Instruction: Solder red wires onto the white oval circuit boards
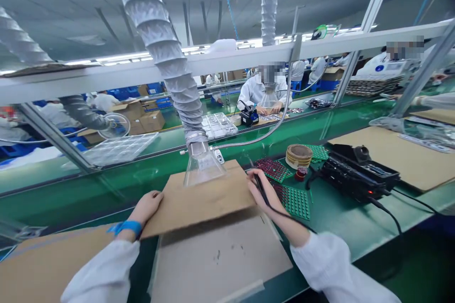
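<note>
A brown cardboard sheet [202, 203] is tilted up over a greyish board [216, 260] taped to the bench. My left hand [149, 206], with a blue band at the wrist, is closed on the sheet's left edge. At its right edge is my right hand [256, 184], its fingers closed round a black-handled soldering iron [262, 190] whose cord trails along the forearm. That hand also seems to touch the cardboard. A clear fume hood [202, 165] hangs just over the sheet's far part.
Right of my hand lie green circuit panels [296, 202], red-dotted panels [273, 169], a tape roll [298, 155] and a black soldering station [355, 175]. More cardboard [50, 265] lies at left. A co-worker [265, 92] sits across the bench.
</note>
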`<action>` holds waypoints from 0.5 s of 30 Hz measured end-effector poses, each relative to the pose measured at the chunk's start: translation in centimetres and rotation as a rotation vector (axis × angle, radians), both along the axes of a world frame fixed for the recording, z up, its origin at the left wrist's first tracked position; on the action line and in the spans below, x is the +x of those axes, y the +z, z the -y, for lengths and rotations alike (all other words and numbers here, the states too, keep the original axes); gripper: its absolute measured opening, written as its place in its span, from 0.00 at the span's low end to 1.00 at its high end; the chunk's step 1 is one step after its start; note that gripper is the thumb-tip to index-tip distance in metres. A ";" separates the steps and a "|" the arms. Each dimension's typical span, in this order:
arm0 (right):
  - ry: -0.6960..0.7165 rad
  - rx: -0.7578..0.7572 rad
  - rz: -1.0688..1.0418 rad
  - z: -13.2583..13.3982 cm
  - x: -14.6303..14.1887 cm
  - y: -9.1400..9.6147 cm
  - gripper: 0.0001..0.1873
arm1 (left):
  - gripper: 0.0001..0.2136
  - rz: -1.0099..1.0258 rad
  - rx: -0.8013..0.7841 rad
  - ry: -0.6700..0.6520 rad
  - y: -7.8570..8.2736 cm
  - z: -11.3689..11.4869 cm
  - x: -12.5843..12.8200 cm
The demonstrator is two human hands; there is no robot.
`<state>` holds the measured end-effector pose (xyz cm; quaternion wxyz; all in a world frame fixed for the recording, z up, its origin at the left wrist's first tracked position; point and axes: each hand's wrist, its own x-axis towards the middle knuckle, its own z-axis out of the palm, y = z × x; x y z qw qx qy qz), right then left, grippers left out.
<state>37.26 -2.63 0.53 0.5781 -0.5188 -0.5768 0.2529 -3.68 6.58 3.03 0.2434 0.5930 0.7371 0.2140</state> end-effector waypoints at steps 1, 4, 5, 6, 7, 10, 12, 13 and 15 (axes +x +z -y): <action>-0.001 -0.001 0.006 2.3 0.2 -0.5 0.15 | 0.14 0.000 0.002 -0.008 -0.6 1.9 -0.6; -0.012 -0.027 0.056 8.7 1.0 -2.0 0.12 | 0.18 0.008 0.043 0.002 -3.3 8.1 -2.2; -0.020 -0.037 0.072 10.3 1.3 -2.4 0.12 | 0.19 0.008 0.071 0.010 -4.3 9.9 -2.5; -0.025 -0.045 0.085 11.6 1.6 -2.7 0.13 | 0.20 0.002 0.084 0.019 -5.3 11.4 -2.6; -0.022 -0.050 0.095 12.4 1.8 -2.9 0.14 | 0.22 -0.005 0.087 0.020 -6.1 12.6 -2.6; 0.002 -0.036 0.118 13.2 2.2 -3.4 0.16 | 0.26 -0.042 0.069 0.020 -7.5 14.3 -1.6; -0.031 -0.001 0.118 12.9 2.8 -3.6 0.18 | 0.28 -0.069 0.080 0.016 -7.6 14.6 -0.7; -0.066 0.015 0.114 12.6 3.5 -3.6 0.19 | 0.28 -0.079 0.091 0.018 -7.5 14.6 -0.4; -0.148 0.040 0.079 11.9 5.7 -3.0 0.21 | 0.26 -0.091 0.100 0.046 -7.0 14.6 0.0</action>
